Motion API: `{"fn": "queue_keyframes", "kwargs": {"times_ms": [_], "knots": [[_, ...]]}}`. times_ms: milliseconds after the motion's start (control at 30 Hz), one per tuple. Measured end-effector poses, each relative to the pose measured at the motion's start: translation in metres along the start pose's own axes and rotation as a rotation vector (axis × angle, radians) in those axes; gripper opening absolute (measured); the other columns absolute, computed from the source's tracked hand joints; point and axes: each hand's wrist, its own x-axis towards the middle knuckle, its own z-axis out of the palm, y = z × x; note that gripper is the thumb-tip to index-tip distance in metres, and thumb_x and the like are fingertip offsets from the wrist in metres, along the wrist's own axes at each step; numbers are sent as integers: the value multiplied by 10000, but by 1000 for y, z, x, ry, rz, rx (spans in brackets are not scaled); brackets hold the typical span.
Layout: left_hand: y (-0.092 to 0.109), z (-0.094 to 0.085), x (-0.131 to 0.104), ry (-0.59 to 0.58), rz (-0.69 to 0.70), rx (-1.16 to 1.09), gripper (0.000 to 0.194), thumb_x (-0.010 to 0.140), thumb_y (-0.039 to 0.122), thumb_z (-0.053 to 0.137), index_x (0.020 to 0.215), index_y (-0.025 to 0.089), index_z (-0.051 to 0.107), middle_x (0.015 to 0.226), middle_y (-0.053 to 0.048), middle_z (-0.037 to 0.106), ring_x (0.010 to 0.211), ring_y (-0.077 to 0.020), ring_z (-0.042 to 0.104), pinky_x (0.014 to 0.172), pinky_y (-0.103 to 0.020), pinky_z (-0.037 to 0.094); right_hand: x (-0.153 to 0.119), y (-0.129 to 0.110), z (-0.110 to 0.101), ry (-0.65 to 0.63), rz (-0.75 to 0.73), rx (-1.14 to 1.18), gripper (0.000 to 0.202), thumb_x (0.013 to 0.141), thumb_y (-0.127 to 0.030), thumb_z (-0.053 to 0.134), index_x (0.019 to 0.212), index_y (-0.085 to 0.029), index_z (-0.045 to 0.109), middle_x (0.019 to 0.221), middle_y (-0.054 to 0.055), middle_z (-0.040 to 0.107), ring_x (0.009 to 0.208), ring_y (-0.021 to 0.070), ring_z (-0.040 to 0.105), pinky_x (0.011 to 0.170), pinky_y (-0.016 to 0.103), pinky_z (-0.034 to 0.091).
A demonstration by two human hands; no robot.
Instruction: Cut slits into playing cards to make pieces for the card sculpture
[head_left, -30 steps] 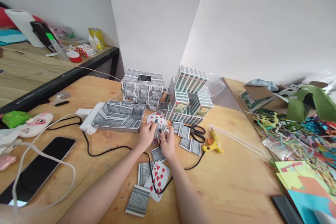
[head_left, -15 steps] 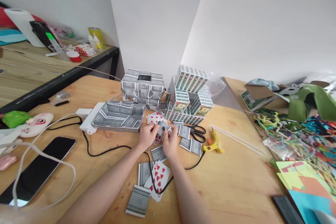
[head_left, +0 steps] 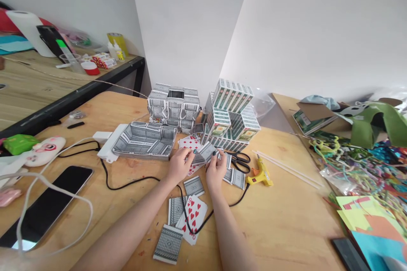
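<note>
Between my hands is a grey-patterned playing card (head_left: 206,152), back side up and apparently creased. My left hand (head_left: 179,165) pinches its left end, and the fingers of my right hand (head_left: 216,172) are closed on its right end. Face-up cards (head_left: 188,142) lie just behind and partly under it. Nearer to me are a folded card (head_left: 168,243) and a nine of hearts (head_left: 194,216), with a black cable across it. More folded cards (head_left: 238,178) lie right of my right hand, by black scissors (head_left: 241,161) and a yellow glue gun (head_left: 262,172).
A tray built of cards (head_left: 143,152) stands left of my hands, beside a white power strip (head_left: 110,146). Behind are a card-built box (head_left: 173,103) and stacked card packs (head_left: 230,114). Clear glue sticks (head_left: 289,170) lie right; a phone (head_left: 47,203) lies left.
My hands have moved apart, the right one shifting rightward. The card between them is more spread out and shows more of its patterned back.
</note>
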Motion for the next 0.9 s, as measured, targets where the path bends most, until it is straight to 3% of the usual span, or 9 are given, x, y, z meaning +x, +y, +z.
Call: {"fn": "queue_keyframes", "kwargs": {"times_ms": [67,200,300,433,567,800,900], "knots": [[0,1,0,-16,67,18,118,786,276,518,864,192,545,864,-42,629,874,-183,567,780,-310,443,3,-1,-3,69,18,13,326,831,-370,421,1084,-166,446,511,-63,418,408,105,404,414,216,341],[-1,7,-1,-89,159,48,509,661,232,665,1125,195,458,1171,-92,537,1122,-244,473,931,-399,399,7,2,-7,151,19,-26,367,811,-328,445,1132,-153,472,496,-72,379,398,94,337,400,210,293],[-3,10,-2,-112,173,78,538,675,198,651,1165,205,429,1210,-97,510,1178,-260,430,964,-443,376,7,3,-6,125,17,-50,436,801,-327,450,1186,-122,456,474,-76,374,387,97,334,395,215,296],[-4,8,-1,-85,154,54,491,709,185,613,1162,214,428,1173,-93,533,1139,-255,467,929,-439,408,7,3,-4,62,20,-44,496,787,-311,467,1232,-101,406,468,-69,428,392,107,386,408,219,340],[-4,6,-1,-5,54,28,431,743,290,593,1139,202,445,1101,-90,575,1050,-240,531,868,-397,449,7,4,-2,28,3,-45,433,791,-313,468,1181,-126,435,491,-58,477,415,111,430,419,214,356],[-4,5,0,98,-65,-79,292,793,302,522,1067,204,498,1063,-77,603,974,-213,578,827,-357,475,6,6,-4,94,-25,-68,436,822,-310,416,1216,-122,414,533,-33,499,430,120,456,432,226,379],[-2,4,0,113,-113,-155,257,837,267,437,1077,190,491,1066,-85,602,894,-178,606,778,-318,498,4,5,-3,56,-31,-76,494,826,-318,421,1273,-115,356,522,-39,507,428,124,475,456,236,400]]}}
